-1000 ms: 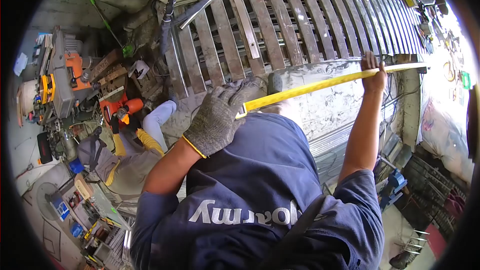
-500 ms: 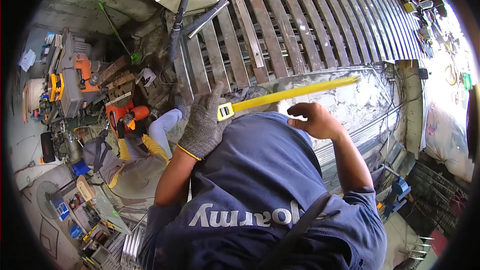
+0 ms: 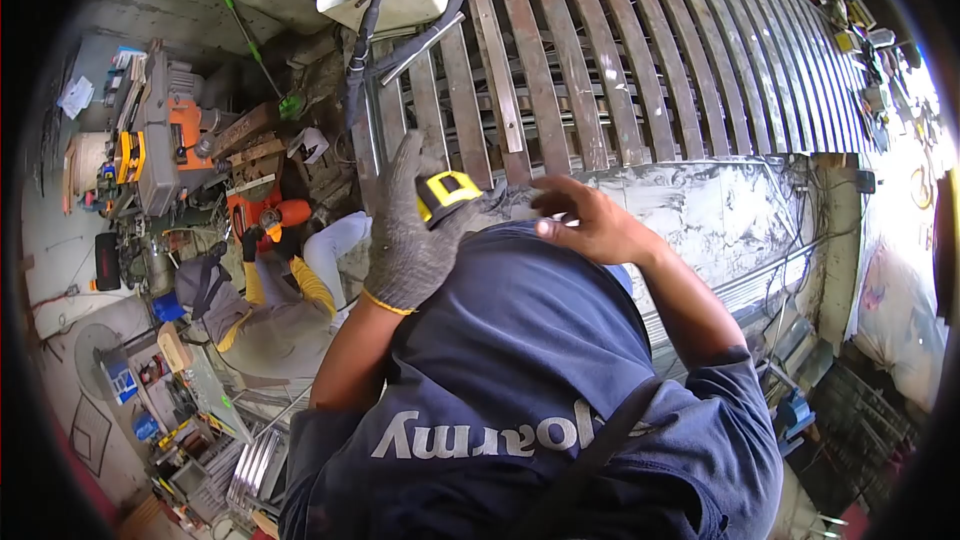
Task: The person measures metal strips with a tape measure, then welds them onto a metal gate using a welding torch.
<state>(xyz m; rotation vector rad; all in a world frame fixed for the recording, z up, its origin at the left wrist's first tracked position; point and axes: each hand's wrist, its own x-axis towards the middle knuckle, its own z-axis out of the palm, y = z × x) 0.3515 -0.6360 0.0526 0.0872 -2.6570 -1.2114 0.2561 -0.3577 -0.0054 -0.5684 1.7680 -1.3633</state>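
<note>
My left hand [image 3: 412,240], in a grey knitted glove with a yellow cuff, holds a yellow and black tape measure [image 3: 449,196] between thumb and fingers. No length of yellow blade shows outside its case. My right hand [image 3: 590,222] is bare, a short way right of the tape measure, with its fingers apart and nothing in them. Both hands are in front of the blue shirt, near the edge of a slatted metal bench [image 3: 535,60].
A white container [image 3: 385,2] and thick cables stand at the bench's left end. On the left, a co-worker [image 3: 250,305] in yellow sleeves crouches with an orange power tool [image 3: 285,215]. A blue clamp-like tool [image 3: 793,415] is at the lower right.
The long yellow blade has gone back into the case. The tape measure has turned in my left hand, and my right hand has moved left, closer to it.
</note>
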